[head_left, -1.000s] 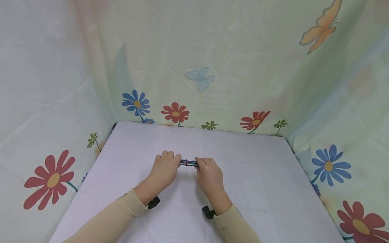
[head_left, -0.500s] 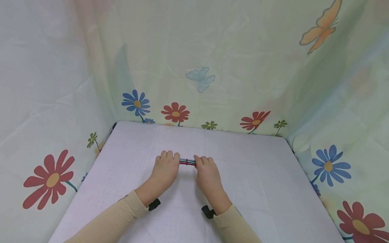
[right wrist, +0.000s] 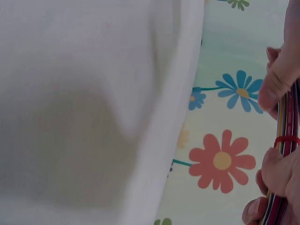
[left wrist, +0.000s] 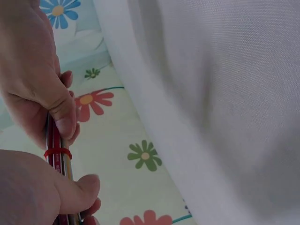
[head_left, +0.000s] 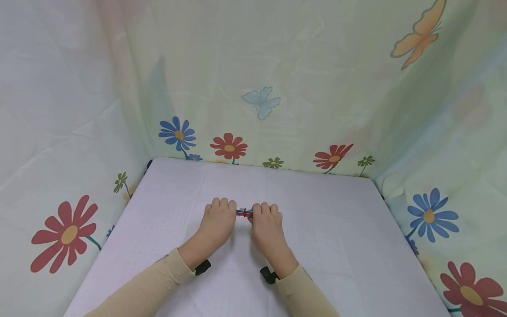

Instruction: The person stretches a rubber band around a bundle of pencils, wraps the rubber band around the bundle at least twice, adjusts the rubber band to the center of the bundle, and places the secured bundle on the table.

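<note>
A bundle of slim pencils [head_left: 240, 212] lies crosswise between the two hands, above the table. Around its middle runs a thin red band [left wrist: 57, 152]. My left hand [head_left: 217, 222] grips the left end, its fingers curled over the top. On the other end my right hand [head_left: 269, 224] has a similar grip, with the thumb beneath. Dark red, gold and dark pencil sides show in the right wrist view, where my right thumb [right wrist: 279, 171] presses next to the band. Both ends of the bundle are hidden inside the hands.
A white cloth covers the table [head_left: 336, 246]. Flower-printed fabric [head_left: 301, 88] hangs behind the table and along both sides. A black strap piece [head_left: 269, 275] shows under the right wrist and another [head_left: 203, 267] under the left.
My right hand has shifted left along the bundle, closer to the band, so less of the pencils shows between the hands. The bundle has turned slightly, and more red faces up.
</note>
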Demonstrator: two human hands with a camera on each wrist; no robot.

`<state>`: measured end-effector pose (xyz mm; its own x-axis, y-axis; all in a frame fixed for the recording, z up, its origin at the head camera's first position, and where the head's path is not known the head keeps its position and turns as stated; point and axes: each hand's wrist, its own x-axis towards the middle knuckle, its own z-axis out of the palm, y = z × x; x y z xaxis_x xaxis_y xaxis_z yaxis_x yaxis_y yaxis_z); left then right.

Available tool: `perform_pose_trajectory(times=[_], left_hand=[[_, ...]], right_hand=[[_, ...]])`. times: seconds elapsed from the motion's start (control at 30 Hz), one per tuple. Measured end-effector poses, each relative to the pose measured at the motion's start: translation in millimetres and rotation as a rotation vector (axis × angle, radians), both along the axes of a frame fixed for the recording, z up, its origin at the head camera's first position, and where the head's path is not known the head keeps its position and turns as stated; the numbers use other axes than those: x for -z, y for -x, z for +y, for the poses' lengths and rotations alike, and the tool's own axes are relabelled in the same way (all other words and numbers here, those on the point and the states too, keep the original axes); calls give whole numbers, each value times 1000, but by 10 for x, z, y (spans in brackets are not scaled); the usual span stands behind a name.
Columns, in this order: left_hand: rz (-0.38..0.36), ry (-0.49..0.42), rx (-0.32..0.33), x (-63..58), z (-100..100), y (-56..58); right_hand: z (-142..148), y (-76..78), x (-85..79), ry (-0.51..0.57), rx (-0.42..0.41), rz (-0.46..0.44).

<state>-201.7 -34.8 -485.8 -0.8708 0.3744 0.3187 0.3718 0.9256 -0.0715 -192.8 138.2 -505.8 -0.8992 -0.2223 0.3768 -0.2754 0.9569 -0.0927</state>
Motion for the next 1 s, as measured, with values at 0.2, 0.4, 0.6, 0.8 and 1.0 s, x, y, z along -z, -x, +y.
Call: perform_pose_trajectory(times=[0.2, 0.4, 0.6, 0.8, 1.0], left_hand=[[41, -9, -32, 44, 31, -11], [127, -32, -49, 76, 30, -16], [108, -45, -56, 52, 23, -7], [56, -39, -43, 77, 46, -1], [54, -21, -40, 108, 55, -7]], right_hand=[[-18, -5, 14, -32, 5, -30], [-4, -8, -17, -43, -1, 8], [-18, -10, 12, -9, 39, 52], [-44, 10, 91, -33, 40, 81], [-71, -6, 43, -28, 61, -16]])
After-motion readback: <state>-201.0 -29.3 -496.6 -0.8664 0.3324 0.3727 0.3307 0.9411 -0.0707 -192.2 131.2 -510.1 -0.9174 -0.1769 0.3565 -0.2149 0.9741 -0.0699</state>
